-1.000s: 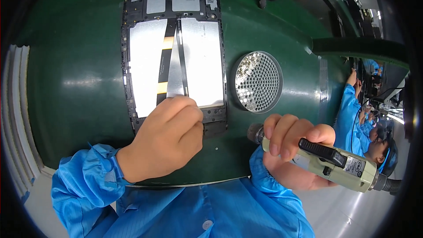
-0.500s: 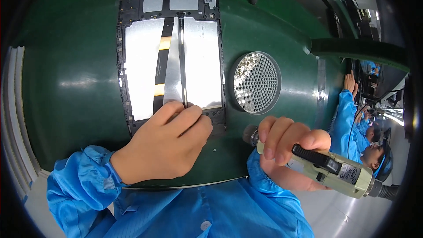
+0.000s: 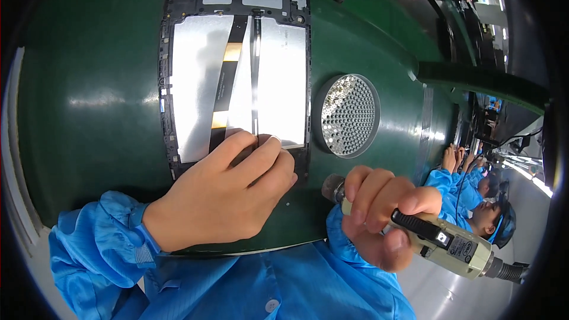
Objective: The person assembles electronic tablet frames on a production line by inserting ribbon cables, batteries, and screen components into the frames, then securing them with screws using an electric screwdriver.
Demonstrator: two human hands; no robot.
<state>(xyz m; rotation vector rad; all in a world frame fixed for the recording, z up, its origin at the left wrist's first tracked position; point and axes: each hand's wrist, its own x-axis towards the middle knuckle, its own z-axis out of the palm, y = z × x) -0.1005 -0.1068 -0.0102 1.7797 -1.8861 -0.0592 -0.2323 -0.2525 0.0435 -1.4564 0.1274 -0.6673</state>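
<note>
Head view: green desk carries an opened tablet, long axis running away from its near edge. Left hand pinches a strip at the tablet's near end; right hand grips an electric screwdriver, just beside.

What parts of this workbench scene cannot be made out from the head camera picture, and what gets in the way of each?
- Head view: the lower edge of the opened tablet is hidden under the left hand.
- Head view: the tip of the electric screwdriver is covered by the right hand.
- Head view: the contents of the round perforated dish are too small to tell.
- Head view: co-workers at the right are squeezed by the fisheye rim.
</note>
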